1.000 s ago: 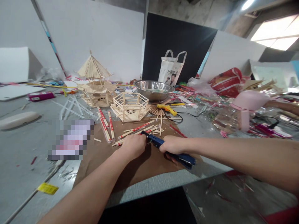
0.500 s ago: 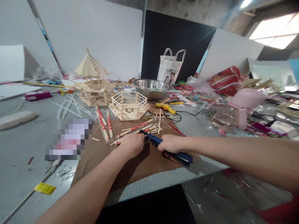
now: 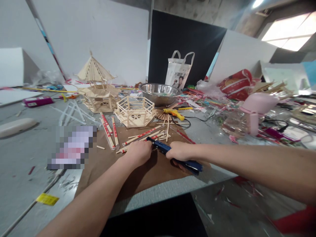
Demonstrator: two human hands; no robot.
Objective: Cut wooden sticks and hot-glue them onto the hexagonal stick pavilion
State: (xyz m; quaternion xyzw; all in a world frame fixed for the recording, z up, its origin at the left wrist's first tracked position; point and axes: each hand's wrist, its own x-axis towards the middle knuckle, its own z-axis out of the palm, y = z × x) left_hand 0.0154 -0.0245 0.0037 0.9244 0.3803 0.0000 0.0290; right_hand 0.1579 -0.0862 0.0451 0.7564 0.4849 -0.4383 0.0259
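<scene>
the right hand [image 3: 181, 151] grips a long, dark-blue tool [image 3: 161, 148]; the left hand [image 3: 139, 153] curls beside its tip, hold hidden from view.

The hand tool [image 3: 161, 146] gripped in the right hand [image 3: 181, 150] is navy blue, over a plain brown sheet [image 3: 160, 174] on a grey tabletop [image 3: 22, 148]. Beyond the grip, wrapped chopsticks [image 3: 114, 130] show cream with red printed bands, the railed model [image 3: 133, 123] and roofed pavilion model [image 3: 95, 71] are pale straw, the glue gun [image 3: 175, 114] is yellow and the basin [image 3: 160, 99] silver. Right of the grip, the jug lid [image 3: 260, 102] is pale pink, and the packaging bag [image 3: 234, 86] is red with white stripes.
</scene>
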